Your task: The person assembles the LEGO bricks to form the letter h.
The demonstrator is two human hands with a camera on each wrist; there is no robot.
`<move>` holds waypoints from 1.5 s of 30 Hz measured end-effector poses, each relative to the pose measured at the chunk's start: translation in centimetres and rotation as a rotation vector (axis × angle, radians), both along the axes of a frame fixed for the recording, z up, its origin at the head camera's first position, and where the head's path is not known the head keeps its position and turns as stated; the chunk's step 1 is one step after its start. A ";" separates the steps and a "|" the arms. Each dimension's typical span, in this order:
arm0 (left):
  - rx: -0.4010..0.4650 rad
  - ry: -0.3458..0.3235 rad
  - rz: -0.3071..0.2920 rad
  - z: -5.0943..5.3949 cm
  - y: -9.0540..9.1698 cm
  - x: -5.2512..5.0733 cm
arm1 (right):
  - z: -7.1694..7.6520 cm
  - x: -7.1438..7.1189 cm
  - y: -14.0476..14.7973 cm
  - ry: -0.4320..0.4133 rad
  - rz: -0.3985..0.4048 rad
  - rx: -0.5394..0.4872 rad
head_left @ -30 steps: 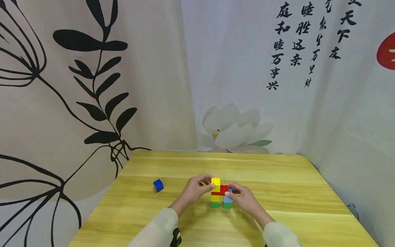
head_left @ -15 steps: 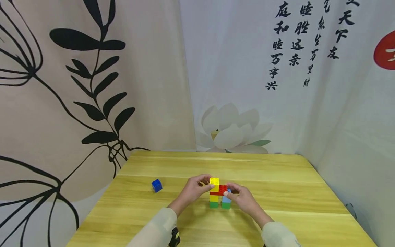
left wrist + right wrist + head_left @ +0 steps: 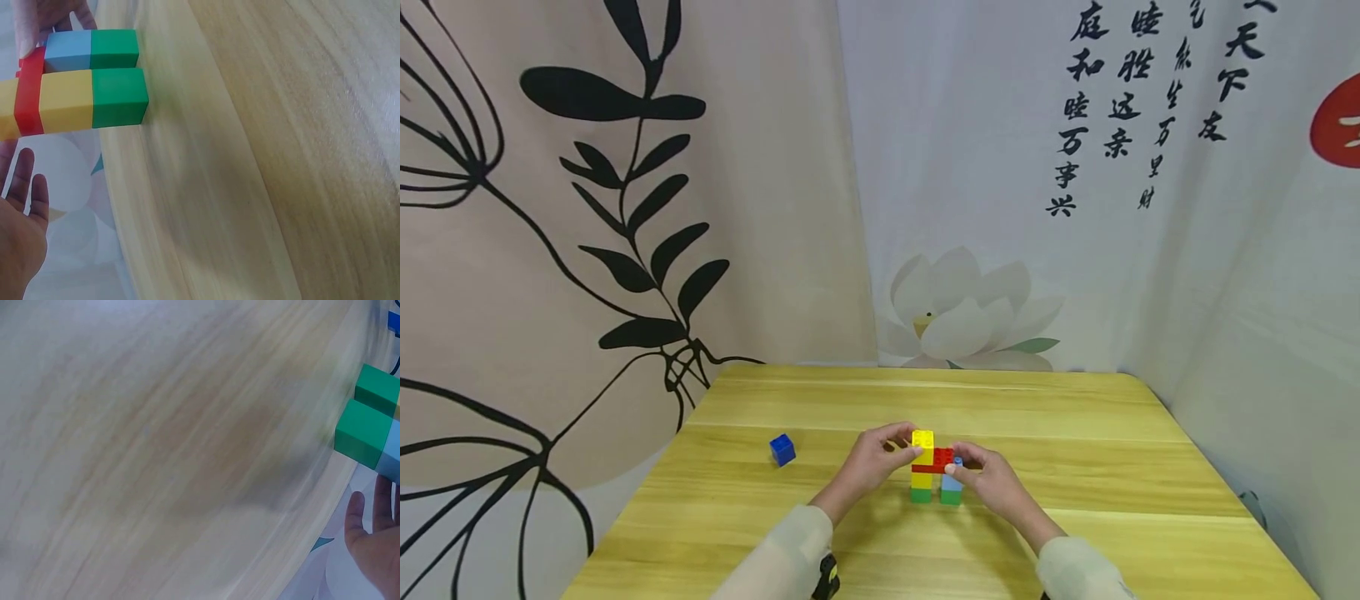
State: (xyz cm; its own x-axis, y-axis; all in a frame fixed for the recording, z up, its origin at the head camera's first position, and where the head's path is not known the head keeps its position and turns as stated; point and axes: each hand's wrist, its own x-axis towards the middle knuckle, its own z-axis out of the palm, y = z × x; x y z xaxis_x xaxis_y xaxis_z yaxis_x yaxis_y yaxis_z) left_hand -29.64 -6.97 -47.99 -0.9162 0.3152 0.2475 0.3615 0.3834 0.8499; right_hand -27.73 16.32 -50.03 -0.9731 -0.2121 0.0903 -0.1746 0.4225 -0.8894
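A small toy-brick structure stands on the table in two columns. The left column has a green brick (image 3: 921, 496), a yellow brick (image 3: 921, 481), a flat red brick (image 3: 943, 457) and an upper yellow brick (image 3: 922, 446). Under the red brick's right part, a light blue brick (image 3: 952, 482) tops another green brick (image 3: 951, 497). My left hand (image 3: 871, 460) pinches the upper yellow brick between thumb and fingers. On the other side, my right hand (image 3: 996, 483) grips the red brick's right end and the light blue brick, its thumb in front; its far fingertips are hidden.
A loose dark blue brick (image 3: 782, 450) lies on the wooden table (image 3: 1045, 417), left of the structure. Behind the far table edge hangs a printed curtain (image 3: 790, 208) with plants and writing.
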 end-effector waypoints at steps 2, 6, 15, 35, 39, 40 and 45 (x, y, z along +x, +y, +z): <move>0.001 0.000 0.003 0.0 0.1 0.0 | 0.0 0.1 0.0 0.004 0.000 -0.002; 0.008 -0.004 0.002 0.0 0.1 -0.1 | 0.2 0.2 0.0 0.011 -0.005 -0.001; 0.026 -0.018 0.003 -0.1 0.0 0.2 | 0.3 0.3 -0.1 0.017 0.015 0.002; 0.001 -0.055 0.026 -1.0 -2.3 0.5 | 0.3 0.2 -0.1 0.004 0.007 0.004; 0.005 -0.063 0.033 -1.0 -3.1 0.3 | 0.3 0.1 -0.1 0.003 -0.001 0.003; 0.005 -0.063 0.033 -1.0 -3.2 0.3 | 0.2 0.1 -0.1 0.002 0.000 0.001; 0.009 -0.064 0.051 -0.8 -4.0 0.4 | 0.1 0.1 0.0 -0.012 0.007 0.000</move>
State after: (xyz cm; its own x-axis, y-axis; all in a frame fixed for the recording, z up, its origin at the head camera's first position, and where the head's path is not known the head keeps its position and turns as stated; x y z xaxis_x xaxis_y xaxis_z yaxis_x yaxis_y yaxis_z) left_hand -29.28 -10.96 -48.81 -0.9449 0.2659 0.1907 0.2868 0.3925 0.8739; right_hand -27.64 16.27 -49.91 -0.9726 -0.2189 0.0784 -0.1668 0.4217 -0.8913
